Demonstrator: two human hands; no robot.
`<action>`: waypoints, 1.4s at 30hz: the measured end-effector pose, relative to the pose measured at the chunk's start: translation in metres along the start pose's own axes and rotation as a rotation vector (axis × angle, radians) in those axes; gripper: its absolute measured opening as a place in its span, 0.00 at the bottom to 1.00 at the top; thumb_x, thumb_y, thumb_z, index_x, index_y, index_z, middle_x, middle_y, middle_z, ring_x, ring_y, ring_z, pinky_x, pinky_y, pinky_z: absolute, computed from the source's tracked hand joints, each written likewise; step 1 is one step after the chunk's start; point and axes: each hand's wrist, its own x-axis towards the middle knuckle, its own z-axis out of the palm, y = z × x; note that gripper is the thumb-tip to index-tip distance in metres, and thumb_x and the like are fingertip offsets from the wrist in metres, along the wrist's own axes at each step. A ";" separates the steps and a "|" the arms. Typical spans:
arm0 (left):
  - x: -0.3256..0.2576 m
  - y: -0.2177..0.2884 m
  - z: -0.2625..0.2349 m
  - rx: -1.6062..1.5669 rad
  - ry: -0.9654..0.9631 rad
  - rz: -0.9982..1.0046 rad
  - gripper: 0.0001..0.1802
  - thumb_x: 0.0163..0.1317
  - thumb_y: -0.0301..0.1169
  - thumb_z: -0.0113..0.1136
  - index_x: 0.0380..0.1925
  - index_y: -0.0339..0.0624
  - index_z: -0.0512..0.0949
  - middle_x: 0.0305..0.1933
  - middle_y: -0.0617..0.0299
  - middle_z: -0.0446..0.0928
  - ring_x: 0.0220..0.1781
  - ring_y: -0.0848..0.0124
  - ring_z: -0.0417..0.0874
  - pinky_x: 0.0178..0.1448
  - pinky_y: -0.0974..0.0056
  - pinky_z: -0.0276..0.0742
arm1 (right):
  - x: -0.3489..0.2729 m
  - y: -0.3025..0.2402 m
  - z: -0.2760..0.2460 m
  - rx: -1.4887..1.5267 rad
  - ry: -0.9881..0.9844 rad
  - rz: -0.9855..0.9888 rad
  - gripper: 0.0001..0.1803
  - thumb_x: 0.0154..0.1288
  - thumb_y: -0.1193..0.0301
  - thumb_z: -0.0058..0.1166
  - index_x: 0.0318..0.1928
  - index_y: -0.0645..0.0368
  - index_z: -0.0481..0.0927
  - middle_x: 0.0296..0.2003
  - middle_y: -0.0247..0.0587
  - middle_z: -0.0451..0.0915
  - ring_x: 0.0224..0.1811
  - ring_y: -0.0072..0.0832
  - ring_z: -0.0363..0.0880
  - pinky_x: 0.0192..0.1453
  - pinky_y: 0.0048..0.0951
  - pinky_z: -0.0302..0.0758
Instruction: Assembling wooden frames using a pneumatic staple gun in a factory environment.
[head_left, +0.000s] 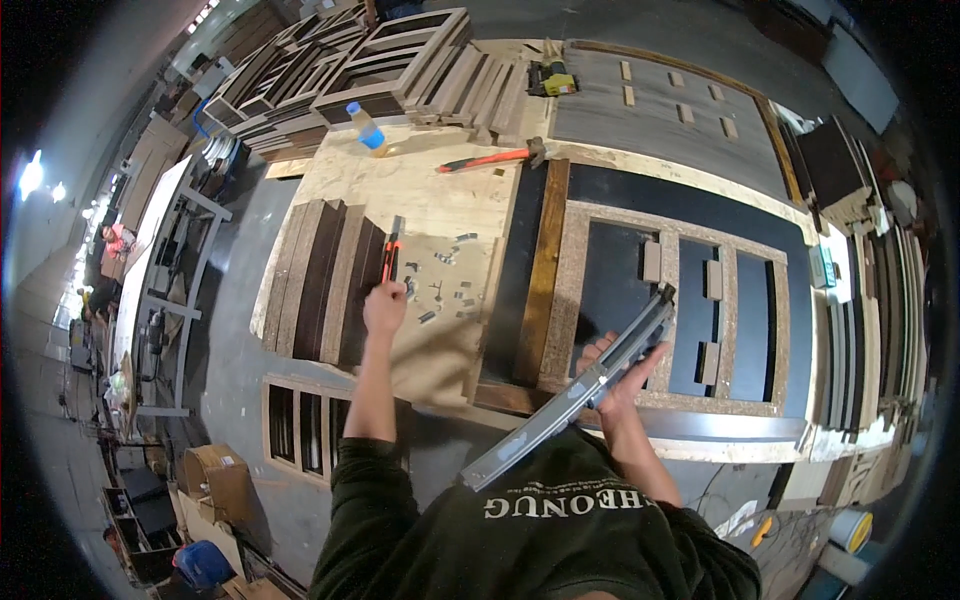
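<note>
My left hand (pixel 385 306) is closed on the lower end of a slim orange-and-black tool (pixel 391 258) with a flat grey metal tip; its exact kind I cannot make out. The tool lies along the edge of a stack of dark and wood-toned boards (pixel 318 280). Small metal pieces (pixel 438 285) are scattered on the plywood just to its right. Held slantwise in my right hand (pixel 630 378) are long metal drawer slides (pixel 560 405), the fingers wrapped round them. They reach from near my chest up over a chipboard frame (pixel 576 290).
A hammer (pixel 490 160) with an orange handle and a bottle (pixel 367 128) of yellowish liquid rest on the plywood. Farther back are a green-and-black power tool (pixel 553 80) and stacked wooden frames (pixel 400 65). Panels stand along the right; a cardboard box (pixel 215 483) sits on the floor.
</note>
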 end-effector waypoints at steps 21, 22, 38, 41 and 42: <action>0.069 0.083 0.094 0.001 -0.056 0.201 0.21 0.55 0.27 0.52 0.51 0.40 0.74 0.56 0.52 0.71 0.54 0.50 0.73 0.57 0.53 0.71 | 0.016 0.003 -0.010 -0.148 -0.084 -0.113 0.36 0.47 0.24 0.42 0.17 0.44 0.62 0.11 0.21 0.62 0.14 0.18 0.62 0.20 0.18 0.63; 0.069 0.082 0.104 -0.004 -0.060 0.209 0.21 0.55 0.27 0.52 0.51 0.40 0.74 0.56 0.52 0.71 0.54 0.50 0.73 0.57 0.53 0.71 | 0.016 0.003 -0.010 -0.123 -0.085 -0.086 0.36 0.47 0.24 0.42 0.17 0.44 0.62 0.11 0.21 0.62 0.14 0.18 0.62 0.20 0.18 0.63; -0.024 0.038 0.004 -1.249 -0.175 -0.419 0.13 0.62 0.26 0.56 0.46 0.36 0.77 0.40 0.59 0.79 0.38 0.70 0.80 0.41 0.67 0.77 | 0.010 0.006 0.000 -0.096 0.027 -0.076 0.37 0.47 0.23 0.39 0.11 0.43 0.63 0.07 0.22 0.61 0.10 0.20 0.60 0.25 0.25 0.70; -0.044 0.061 -0.022 -1.557 -0.326 -0.415 0.15 0.63 0.24 0.54 0.49 0.31 0.75 0.40 0.57 0.78 0.39 0.69 0.81 0.42 0.66 0.79 | 0.007 0.010 0.007 -0.005 -0.025 0.009 0.38 0.44 0.22 0.39 0.11 0.43 0.62 0.08 0.22 0.60 0.11 0.21 0.61 0.23 0.25 0.69; -0.050 0.073 -0.029 -1.641 -0.367 -0.363 0.15 0.62 0.23 0.54 0.49 0.29 0.74 0.39 0.56 0.78 0.39 0.68 0.81 0.43 0.66 0.80 | 0.005 0.009 0.009 0.019 -0.027 0.046 0.38 0.43 0.21 0.39 0.11 0.43 0.61 0.08 0.21 0.60 0.12 0.21 0.61 0.23 0.26 0.69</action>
